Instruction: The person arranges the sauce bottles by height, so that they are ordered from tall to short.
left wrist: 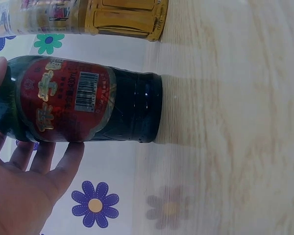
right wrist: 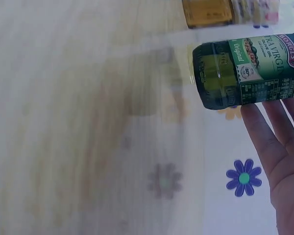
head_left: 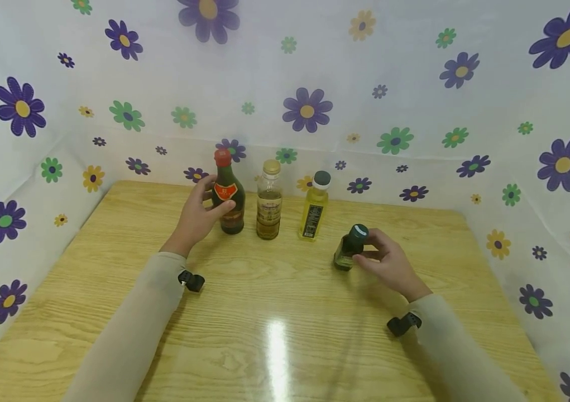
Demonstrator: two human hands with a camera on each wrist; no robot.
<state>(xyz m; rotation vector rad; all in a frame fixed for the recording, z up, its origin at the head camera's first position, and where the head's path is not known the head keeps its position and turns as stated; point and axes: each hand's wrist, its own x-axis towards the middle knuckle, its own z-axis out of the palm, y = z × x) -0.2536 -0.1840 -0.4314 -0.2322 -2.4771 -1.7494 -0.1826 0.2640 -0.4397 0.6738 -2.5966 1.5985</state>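
On the left of the row, a dark green bottle (head_left: 231, 207) with a red cap and red label stands on the table. My left hand (head_left: 198, 215) holds it from its left side, thumb across the front and fingers behind. The left wrist view shows that bottle's label (left wrist: 63, 98) with a barcode. My right hand (head_left: 390, 262) grips a small olive oil bottle (head_left: 347, 251) with a dark green cap, thumb in front. This bottle leans, its cap toward the right; whether its base touches the table I cannot tell. "Extra virgin olive oil" shows on its label (right wrist: 269, 58).
Between the held bottles stand a gold-capped bottle (head_left: 268, 209) of amber liquid and a yellow oil bottle (head_left: 314, 215) with a dark cap. All are on a wooden table (head_left: 224, 324). A flowered white cloth (head_left: 259, 72) hangs behind and at both sides.
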